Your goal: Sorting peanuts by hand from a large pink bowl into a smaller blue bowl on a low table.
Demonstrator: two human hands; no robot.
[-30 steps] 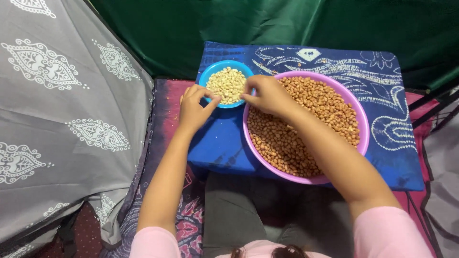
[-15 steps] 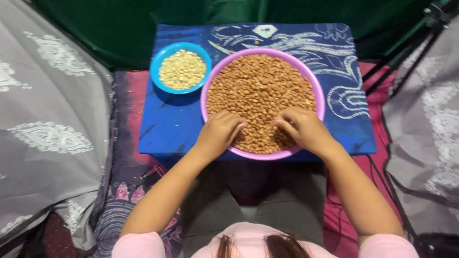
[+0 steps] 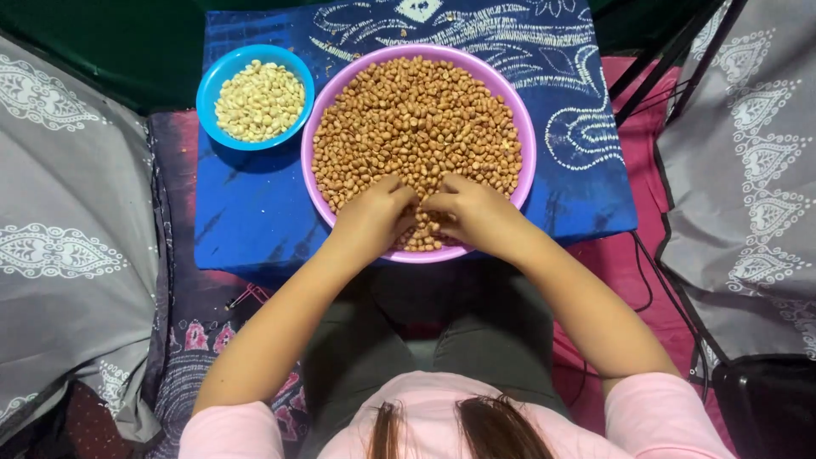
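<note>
Right now my left hand [image 3: 374, 217] and right hand [image 3: 472, 212] sit curled together in the near edge of the pink bowl [image 3: 520, 136], fingertips pinching brown peanuts [image 3: 416, 119], close so both can work one nut. Just left stands the blue bowl [image 3: 208, 85] of pale peeled nuts [image 3: 259, 100]; nothing blocks it.

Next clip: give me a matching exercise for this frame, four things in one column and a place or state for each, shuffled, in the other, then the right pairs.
Things:
1. blue bowl
2. pink basin
3. left hand
4. blue patterned cloth

Places or states:
A. covers the low table under both containers
B. filled with brown, skin-on peanuts
C. holds pale, skinned peanuts, to the left of the larger container
D. rests in the peanuts at the near rim, close beside the right hand

Pairs: 1-C, 2-B, 3-D, 4-A
</note>
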